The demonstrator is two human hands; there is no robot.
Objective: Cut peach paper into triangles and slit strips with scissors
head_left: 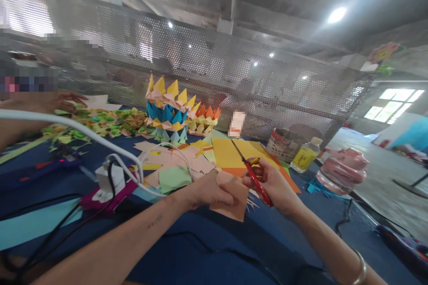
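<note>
Hands over a blue-covered table (207, 249): the left hand (207, 189) pinches a peach paper sheet (234, 207); just right of it, the right hand (277, 189) grips red-handled scissors (256, 180), blades angled up and away, leftward.

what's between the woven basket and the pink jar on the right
In the head view, a small yellow bottle stands between the basket and the jar.

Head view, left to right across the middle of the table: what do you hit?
In order: white plug, green paper, left hand gripping peach paper, right hand holding red scissors, yellow bottle, pink jar.
</note>
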